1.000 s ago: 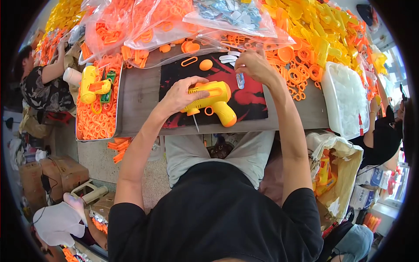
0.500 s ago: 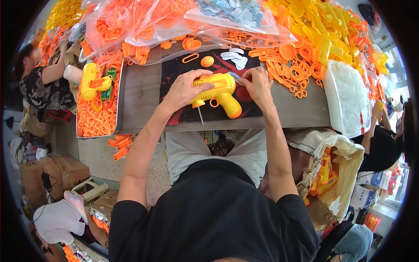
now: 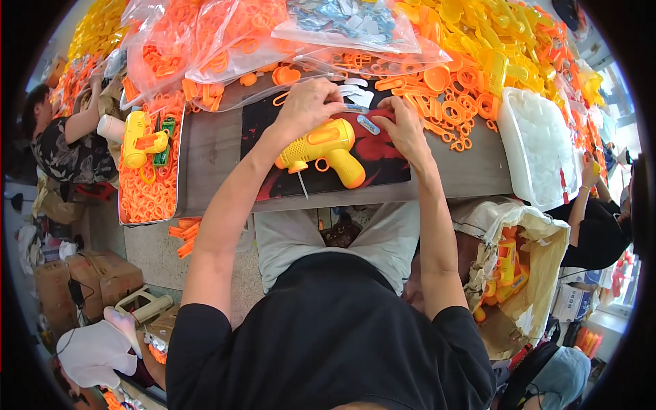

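Observation:
A yellow toy gun (image 3: 318,147) with orange-tipped ends lies on its side on the dark, red-patterned mat (image 3: 386,167), with neither hand on it. Just beyond it, my left hand (image 3: 311,108) has its thumb and fingers closed at a small blue-and-white piece (image 3: 355,108), by a few white oval pieces (image 3: 355,93). To the right, my right hand (image 3: 406,133) holds a blue-and-white oval piece (image 3: 368,124) at its edge, thumb against it. A thin metal shaft (image 3: 303,185) sticks out under the gun toward the table edge.
An orange-filled tray (image 3: 180,164) stands left, another yellow toy gun (image 3: 140,140) on top. Plastic bags (image 3: 239,34) and heaps of orange and yellow parts (image 3: 471,31) line the back. A white tub (image 3: 523,178) stands right, above an open sack (image 3: 540,273). Other people work at both sides.
My left hand has let go of the toy gun and moved away from me to the small pieces. The gun now rests on the mat. My right hand stays near with its oval piece.

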Demonstrator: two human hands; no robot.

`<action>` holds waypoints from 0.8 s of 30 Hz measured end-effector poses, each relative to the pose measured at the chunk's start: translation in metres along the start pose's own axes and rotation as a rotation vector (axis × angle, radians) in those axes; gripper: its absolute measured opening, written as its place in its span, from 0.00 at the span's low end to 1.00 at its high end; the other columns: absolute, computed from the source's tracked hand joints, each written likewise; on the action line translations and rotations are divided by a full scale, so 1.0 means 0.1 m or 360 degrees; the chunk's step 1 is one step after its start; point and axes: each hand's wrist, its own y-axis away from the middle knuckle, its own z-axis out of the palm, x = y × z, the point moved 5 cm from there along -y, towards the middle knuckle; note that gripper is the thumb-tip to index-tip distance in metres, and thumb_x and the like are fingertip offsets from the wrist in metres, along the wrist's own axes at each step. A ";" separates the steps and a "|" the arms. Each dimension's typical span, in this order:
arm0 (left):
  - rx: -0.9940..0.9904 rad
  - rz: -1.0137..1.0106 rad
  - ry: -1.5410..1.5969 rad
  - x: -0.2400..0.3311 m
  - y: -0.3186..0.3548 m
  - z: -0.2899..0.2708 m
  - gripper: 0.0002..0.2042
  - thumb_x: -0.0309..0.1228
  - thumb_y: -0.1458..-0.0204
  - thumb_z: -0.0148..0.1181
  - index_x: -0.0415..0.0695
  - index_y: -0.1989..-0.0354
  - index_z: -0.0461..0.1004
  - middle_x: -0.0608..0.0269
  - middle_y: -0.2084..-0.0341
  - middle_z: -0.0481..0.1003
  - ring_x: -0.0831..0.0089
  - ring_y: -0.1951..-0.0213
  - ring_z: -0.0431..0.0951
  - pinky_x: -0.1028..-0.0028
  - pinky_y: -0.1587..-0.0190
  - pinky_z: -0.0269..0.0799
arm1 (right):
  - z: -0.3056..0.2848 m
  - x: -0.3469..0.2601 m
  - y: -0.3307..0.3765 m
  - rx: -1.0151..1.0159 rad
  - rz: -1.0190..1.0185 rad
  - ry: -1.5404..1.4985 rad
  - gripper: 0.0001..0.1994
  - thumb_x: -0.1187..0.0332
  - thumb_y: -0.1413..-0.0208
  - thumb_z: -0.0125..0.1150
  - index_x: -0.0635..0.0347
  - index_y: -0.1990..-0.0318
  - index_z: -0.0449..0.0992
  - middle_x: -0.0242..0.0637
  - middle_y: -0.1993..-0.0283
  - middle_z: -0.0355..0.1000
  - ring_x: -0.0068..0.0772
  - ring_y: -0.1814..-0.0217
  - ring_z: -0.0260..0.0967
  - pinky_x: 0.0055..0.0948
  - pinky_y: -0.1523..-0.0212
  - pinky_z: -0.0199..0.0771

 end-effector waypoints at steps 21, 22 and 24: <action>0.0333 0.0106 -0.0050 0.18 0.91 -0.28 0.13 0.37 0.51 0.72 0.45 0.60 0.81 0.65 0.62 0.78 0.65 0.57 0.77 0.65 0.47 0.65 | -0.15 -0.26 0.32 -0.0174 0.0463 -0.1109 0.08 0.67 0.39 0.67 0.57 0.68 0.75 0.19 0.69 0.65 0.11 0.65 0.57 0.17 0.61 0.56; 0.0331 0.0089 -0.0082 0.17 0.92 -0.26 0.13 0.38 0.52 0.72 0.46 0.61 0.81 0.66 0.62 0.78 0.67 0.57 0.76 0.65 0.46 0.63 | -0.13 -0.21 0.32 -0.0135 0.0441 -0.0989 0.08 0.67 0.40 0.68 0.56 0.69 0.75 0.19 0.69 0.65 0.11 0.66 0.57 0.17 0.62 0.56; 0.0336 0.0073 -0.0113 0.17 0.93 -0.24 0.13 0.38 0.52 0.73 0.46 0.62 0.81 0.68 0.63 0.78 0.68 0.56 0.76 0.66 0.46 0.61 | -0.11 -0.17 0.33 -0.0099 0.0415 -0.0863 0.09 0.66 0.40 0.69 0.56 0.69 0.75 0.19 0.70 0.64 0.11 0.67 0.57 0.17 0.63 0.56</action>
